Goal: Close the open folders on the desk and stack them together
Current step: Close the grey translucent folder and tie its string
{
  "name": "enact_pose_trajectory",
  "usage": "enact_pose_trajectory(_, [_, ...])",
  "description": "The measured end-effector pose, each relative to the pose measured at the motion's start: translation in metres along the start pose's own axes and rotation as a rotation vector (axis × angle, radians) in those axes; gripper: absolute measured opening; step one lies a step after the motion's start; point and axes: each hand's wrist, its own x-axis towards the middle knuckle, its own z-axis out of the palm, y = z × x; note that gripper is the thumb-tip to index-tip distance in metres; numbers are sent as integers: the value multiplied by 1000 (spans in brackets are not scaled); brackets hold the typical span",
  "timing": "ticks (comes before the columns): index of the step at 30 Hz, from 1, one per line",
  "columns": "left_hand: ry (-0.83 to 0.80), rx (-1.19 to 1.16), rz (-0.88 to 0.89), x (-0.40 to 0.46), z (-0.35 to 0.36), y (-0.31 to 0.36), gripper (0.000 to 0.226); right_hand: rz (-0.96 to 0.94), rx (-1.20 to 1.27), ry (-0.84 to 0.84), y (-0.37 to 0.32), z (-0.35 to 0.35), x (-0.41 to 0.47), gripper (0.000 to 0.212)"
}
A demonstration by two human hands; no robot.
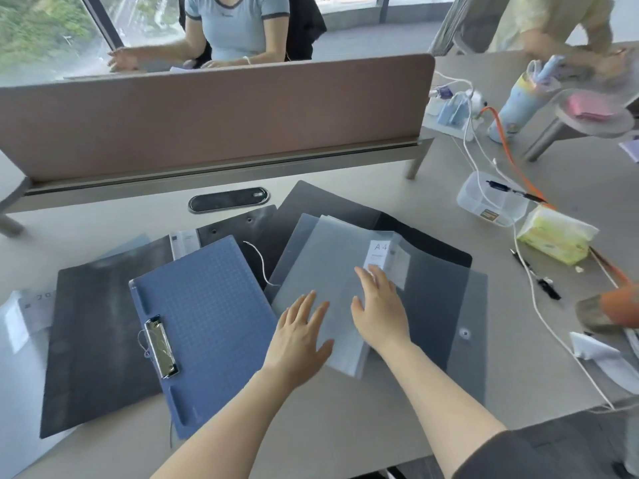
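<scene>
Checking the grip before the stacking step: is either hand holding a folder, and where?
Neither grips anything. The left hand and right hand lie flat, palms down, on the translucent grey folder, near its front edge.

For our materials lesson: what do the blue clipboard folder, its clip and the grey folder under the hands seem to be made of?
Blue clipboard folder: looks like matte moulded plastic, with a fine embossed grid.
Clip: apparently polished metal, silvery and reflective.
Grey folder: probably thin frosted plastic, since it is translucent and its label shows through.
</scene>
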Motion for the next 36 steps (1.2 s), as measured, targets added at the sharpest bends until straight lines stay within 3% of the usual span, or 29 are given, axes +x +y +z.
enact_pose_trajectory(12, [-202,-58,76,22,18,47,96,60,-4,16,67,-42,32,54])
enact_pose_trajectory(19, [-268,69,168,26,24,47,115,76,108,-72,92,-53,63,68])
enact_pose_trajectory(36, [-286,208,188,27,35,45,119,25,172,-225,108,-54,110,71])
